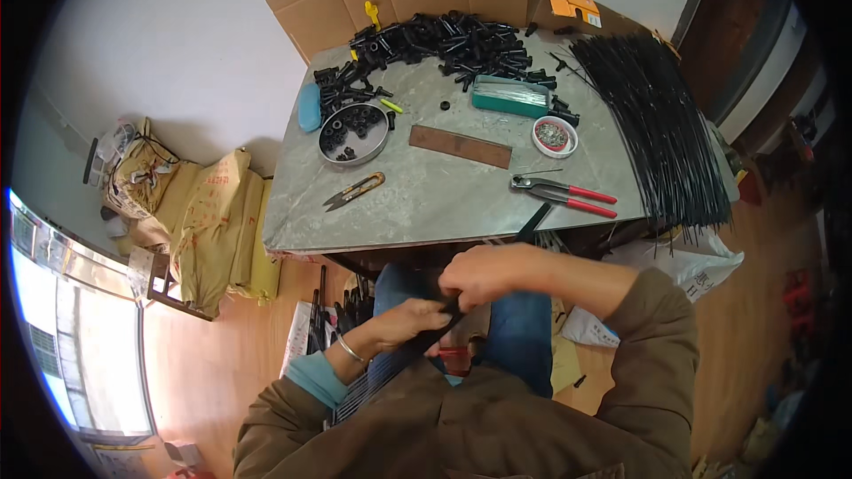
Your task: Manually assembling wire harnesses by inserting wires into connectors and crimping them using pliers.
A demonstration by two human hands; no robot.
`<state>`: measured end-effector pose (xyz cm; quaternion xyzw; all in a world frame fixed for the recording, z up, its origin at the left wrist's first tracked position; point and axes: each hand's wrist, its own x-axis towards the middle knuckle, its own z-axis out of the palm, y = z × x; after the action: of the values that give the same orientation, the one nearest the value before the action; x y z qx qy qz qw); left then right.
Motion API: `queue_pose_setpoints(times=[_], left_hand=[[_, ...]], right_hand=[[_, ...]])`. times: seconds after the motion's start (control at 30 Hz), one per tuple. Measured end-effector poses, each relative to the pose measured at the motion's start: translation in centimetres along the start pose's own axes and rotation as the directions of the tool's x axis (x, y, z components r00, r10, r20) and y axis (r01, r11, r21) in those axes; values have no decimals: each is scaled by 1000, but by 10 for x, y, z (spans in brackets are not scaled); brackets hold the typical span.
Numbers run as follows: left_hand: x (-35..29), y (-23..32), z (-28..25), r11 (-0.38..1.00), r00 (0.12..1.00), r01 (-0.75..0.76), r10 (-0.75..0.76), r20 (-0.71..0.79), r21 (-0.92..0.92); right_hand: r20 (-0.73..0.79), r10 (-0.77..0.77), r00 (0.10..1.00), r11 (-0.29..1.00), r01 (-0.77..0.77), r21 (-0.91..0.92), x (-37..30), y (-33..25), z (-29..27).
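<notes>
Across my lap slants a long dark bundle of thin rods (404, 353), much like a folded umbrella frame; its flat black end (532, 222) reaches up to the table edge. My left hand (410, 324) is closed round its middle, thumb on top. Just above, my right hand (484, 273) has its fingers curled in and pressed against the same bundle. What its fingertips pinch is hidden. Pincers (568, 194) with red handles lie on the table beyond my right hand. Thread snips (355, 192) rest farther left.
On the grey table (426, 204) are a rusty flat bar (460, 146), a round tin (342, 158) of black parts, a green box (510, 106) of thin wires, and a small dish (555, 137). Black fittings (435, 40) heap behind; long black rods (657, 124) overhang the right side. Sacks (213, 222) stand left.
</notes>
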<state>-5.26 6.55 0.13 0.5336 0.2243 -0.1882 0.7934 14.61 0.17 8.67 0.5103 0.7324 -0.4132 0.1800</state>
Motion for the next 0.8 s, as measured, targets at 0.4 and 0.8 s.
queue_pose_setpoints(times=[0.4,0.8], left_hand=[[8,111,17,857,851,-515,512,-112,5],[55,-50,36,744,774,-613,497,-392,-268]], right_hand=[[-575,107,811,484,463,743,46,-5,107],[-289,-43,956,469,275,839,127,15,247]])
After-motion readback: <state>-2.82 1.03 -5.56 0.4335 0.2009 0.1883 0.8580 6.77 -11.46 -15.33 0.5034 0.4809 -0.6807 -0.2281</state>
